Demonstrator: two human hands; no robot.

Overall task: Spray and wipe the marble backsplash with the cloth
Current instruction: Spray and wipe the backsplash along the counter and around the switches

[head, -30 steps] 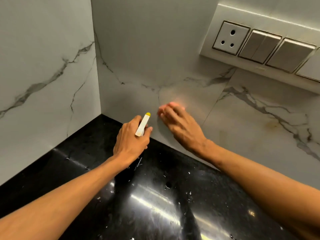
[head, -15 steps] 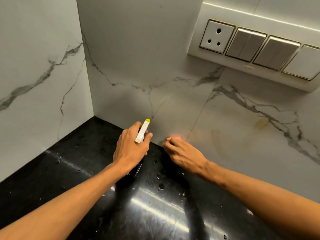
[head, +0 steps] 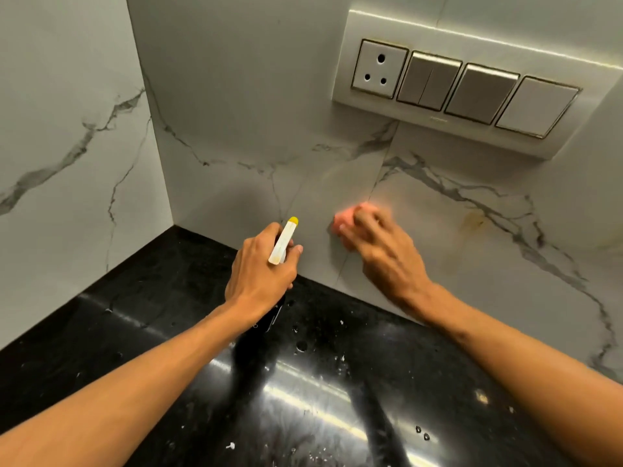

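Observation:
The white marble backsplash (head: 236, 112) with grey veins rises behind a black countertop. My left hand (head: 259, 274) grips a spray bottle (head: 283, 242); its white nozzle with a yellow tip points at the wall, and its dark body is mostly hidden under the hand. To the right, my right hand (head: 387, 261) presses a pink cloth (head: 344, 220) flat against the backsplash, a little above the counter line. The cloth peeks out past the fingertips and is blurred by motion. A brownish stain (head: 473, 222) marks the marble to the right of that hand.
A cream switch panel (head: 472, 92) with one socket and several switches sits on the wall at the upper right. The glossy black countertop (head: 135, 315) carries droplets and white specks. A second marble wall (head: 67, 146) closes the corner on the left.
My right hand with the cloth has slid up the backsplash from the counter line, after first sliding down. The left hand has kept the bottle in about the same place.

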